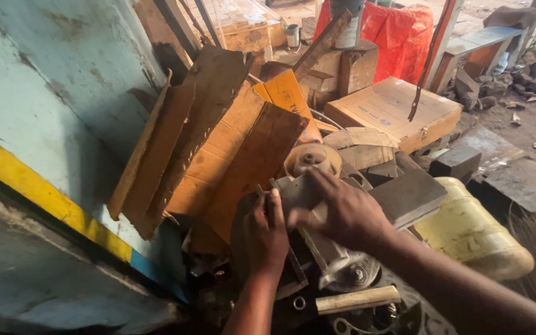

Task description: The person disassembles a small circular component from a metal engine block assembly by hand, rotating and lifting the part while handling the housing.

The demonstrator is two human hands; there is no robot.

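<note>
Both hands press on one grey metal casting (308, 192) amid leaning cardboard sheets (218, 149): left hand (267, 232) with fingers together on its edge, right hand (342, 211) with fingers spread across its top; one wooden handle (358, 299) lies below.

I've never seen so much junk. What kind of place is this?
Probably a repair workshop or scrap yard: metal parts under both hands, stacked cardboard, a hammer handle.

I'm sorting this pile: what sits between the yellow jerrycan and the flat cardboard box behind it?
In the head view, a grey slab and a dark block lie between the yellow jerrycan and the cardboard box.
</note>
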